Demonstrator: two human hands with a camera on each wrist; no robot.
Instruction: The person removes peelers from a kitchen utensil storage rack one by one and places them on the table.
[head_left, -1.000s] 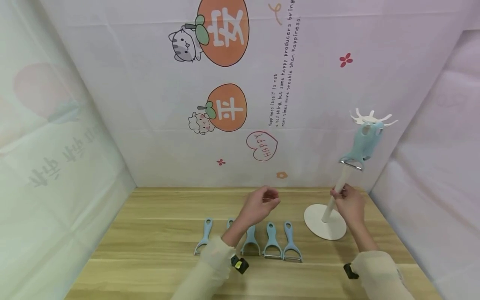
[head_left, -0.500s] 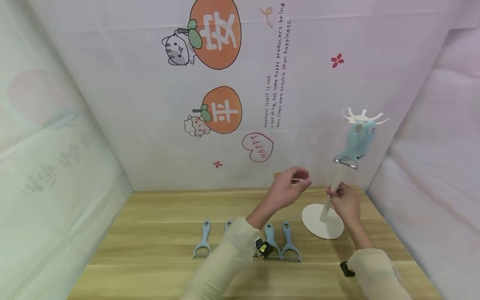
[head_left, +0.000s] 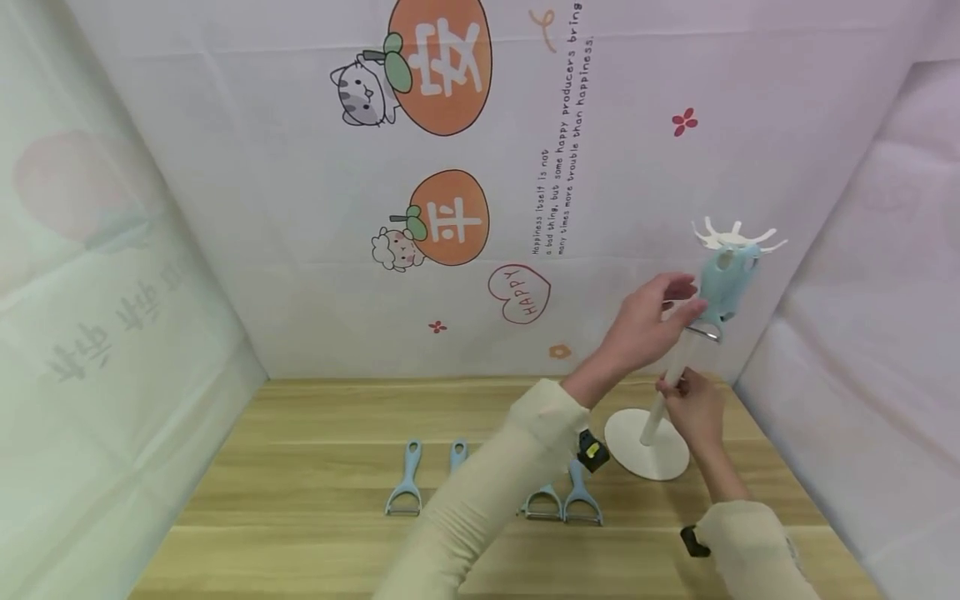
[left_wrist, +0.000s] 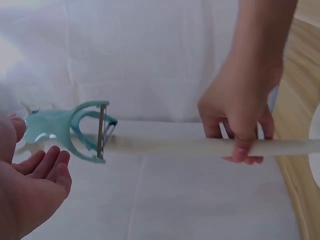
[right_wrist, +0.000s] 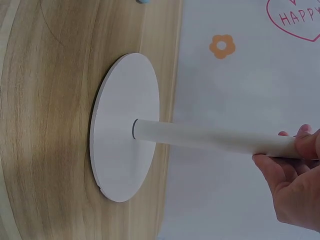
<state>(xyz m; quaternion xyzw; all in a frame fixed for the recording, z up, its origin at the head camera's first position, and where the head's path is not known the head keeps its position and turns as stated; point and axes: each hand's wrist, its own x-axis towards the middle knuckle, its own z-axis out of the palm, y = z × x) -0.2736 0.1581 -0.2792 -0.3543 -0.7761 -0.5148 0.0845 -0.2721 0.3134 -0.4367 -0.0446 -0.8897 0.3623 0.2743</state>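
Light blue Y-shaped peelers [head_left: 722, 279] hang from the hooked top [head_left: 733, 239] of a white stand. My left hand [head_left: 651, 323] is right at the nearest hanging peeler, thumb and fingers spread to either side of its handle. In the left wrist view, that peeler [left_wrist: 52, 125] lies between the thumb and the loosely bent fingers [left_wrist: 50, 162], its metal blade facing away from the palm. Lower down, my right hand [head_left: 696, 410] grips the stand's pole [right_wrist: 210, 137], thumb on one side and fingers on the other.
The stand's round white base [head_left: 637, 461] rests on the wooden table [head_left: 300, 483]. Several more peelers [head_left: 406, 482] lie in a row left of it, partly hidden by the left sleeve [head_left: 487, 483]. White printed cloth [head_left: 315, 292] encloses the back and sides.
My left hand has moved right and up from above the row of peelers to the hanging ones. My right hand has kept hold of the pole in the same place.
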